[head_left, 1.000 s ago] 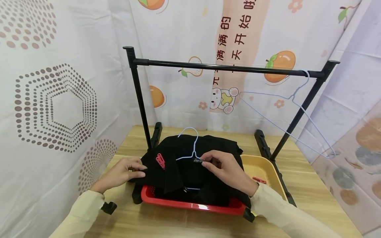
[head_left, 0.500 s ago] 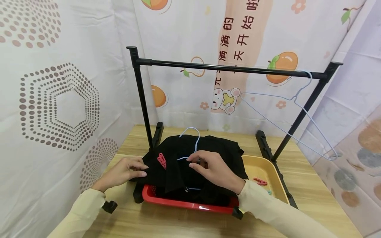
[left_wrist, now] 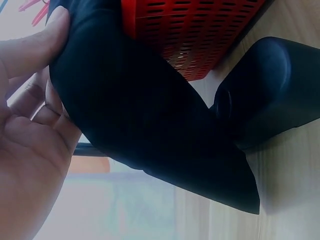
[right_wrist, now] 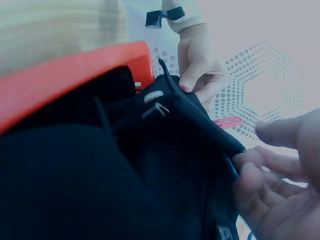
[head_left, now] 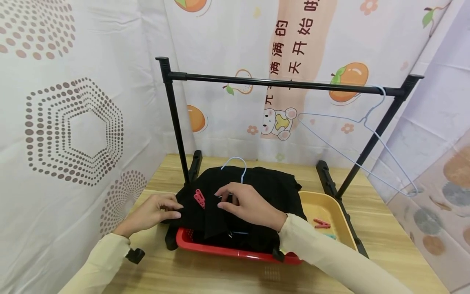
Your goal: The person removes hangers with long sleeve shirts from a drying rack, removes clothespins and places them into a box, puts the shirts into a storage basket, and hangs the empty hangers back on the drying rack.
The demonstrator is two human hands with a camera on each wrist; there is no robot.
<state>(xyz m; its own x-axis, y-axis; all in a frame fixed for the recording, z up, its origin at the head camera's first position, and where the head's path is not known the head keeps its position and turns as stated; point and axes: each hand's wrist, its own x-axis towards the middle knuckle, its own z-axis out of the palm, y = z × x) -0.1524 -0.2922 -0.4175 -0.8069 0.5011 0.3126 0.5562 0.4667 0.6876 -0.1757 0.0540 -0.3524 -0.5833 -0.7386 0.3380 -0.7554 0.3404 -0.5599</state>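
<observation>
A black garment [head_left: 268, 179] lies heaped over a red basket [head_left: 235, 253]. A light blue wire hanger [head_left: 235, 158] sticks up from it, its lower part among the cloth. My left hand [head_left: 154, 210] pinches the garment's left end between thumb and fingers; a corner of cloth hangs below in the left wrist view. My right hand [head_left: 246, 203] is over the middle of the garment, thumb and fingers parted. In the right wrist view its fingertips [right_wrist: 248, 176] are at the cloth edge by the hanger wire. Pink clothespins [head_left: 199, 199] sit on the garment between the hands.
A black rack with a crossbar [head_left: 271, 83] stands over the basket. Another blue hanger [head_left: 364, 119] hangs at its right end. A yellow tray [head_left: 309, 198] at the right holds a pink clothespin [head_left: 321, 223] and a teal one [head_left: 330, 236]. Patterned curtains surround the table.
My right hand has moved left across the garment, from the label beside the hanger's neck towards the pink clothespins. Its thumb and fingers have spread apart. The left hand keeps its place on the cloth.
</observation>
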